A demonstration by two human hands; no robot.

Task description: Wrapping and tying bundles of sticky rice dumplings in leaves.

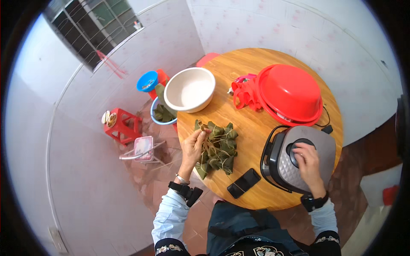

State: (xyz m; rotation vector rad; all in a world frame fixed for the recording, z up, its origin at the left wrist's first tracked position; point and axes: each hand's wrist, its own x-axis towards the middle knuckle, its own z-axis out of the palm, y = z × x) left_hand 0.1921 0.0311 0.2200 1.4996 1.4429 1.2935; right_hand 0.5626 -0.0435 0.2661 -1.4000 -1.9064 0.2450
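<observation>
A bunch of green leaf-wrapped rice dumplings (226, 147), tied with tan strings, lies near the left edge of the round wooden table (252, 160). Closed on the gathered strings at the bunch's left side is my left hand (193, 148). My right hand (307, 162) rests on the round black panel (294, 154) in the lid of a grey and black rice cooker (279, 155); its fingers are slightly bent and it holds nothing I can see. The cooker's lid is down and its black carrying handle (264, 158) lies toward the dumplings.
A black phone (244, 183) lies by the table's near edge. Farther back are a white basin (190, 90), an upturned red basin (290, 94) and a red bag (246, 94). Left of the table stand a red stool (124, 126), a folding chair (144, 147) and a blue-rimmed basin of leaves (157, 120).
</observation>
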